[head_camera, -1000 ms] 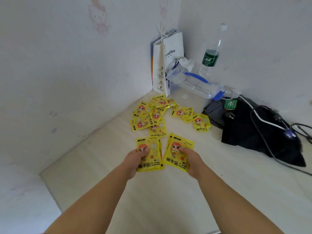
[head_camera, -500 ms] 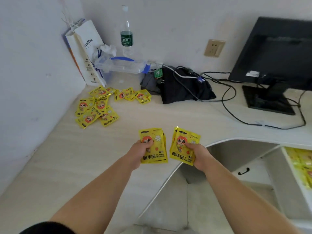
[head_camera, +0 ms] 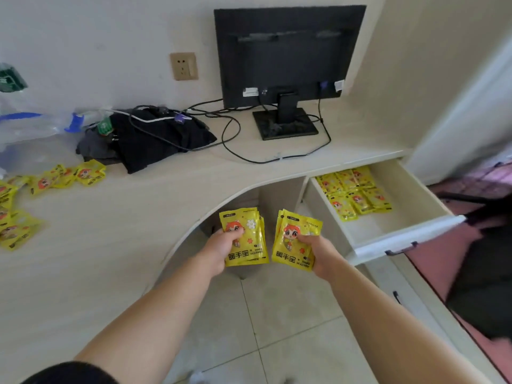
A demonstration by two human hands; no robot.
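Observation:
My left hand (head_camera: 220, 252) grips a small stack of yellow hand-warmer packets (head_camera: 246, 239), thumb on the front. My right hand (head_camera: 318, 252) grips a second stack of the same packets (head_camera: 295, 245). Both stacks hang in the air over the floor, just off the desk's curved front edge. An open drawer (head_camera: 404, 214) to the right holds several more yellow packets (head_camera: 356, 192) laid flat at its back. More loose packets (head_camera: 66, 176) lie scattered on the desk at the far left.
The pale desk (head_camera: 110, 236) carries a black monitor (head_camera: 288, 56) with cables, a black cloth bundle (head_camera: 160, 137) and a clear plastic bag (head_camera: 25, 128). A wall socket (head_camera: 183, 65) sits behind. Tiled floor lies below; a dark chair (head_camera: 487, 261) stands at the right.
The view has swung right from the desk corner to the monitor and the open drawer. Both hands, still holding their packet stacks, moved right off the desk edge toward the drawer.

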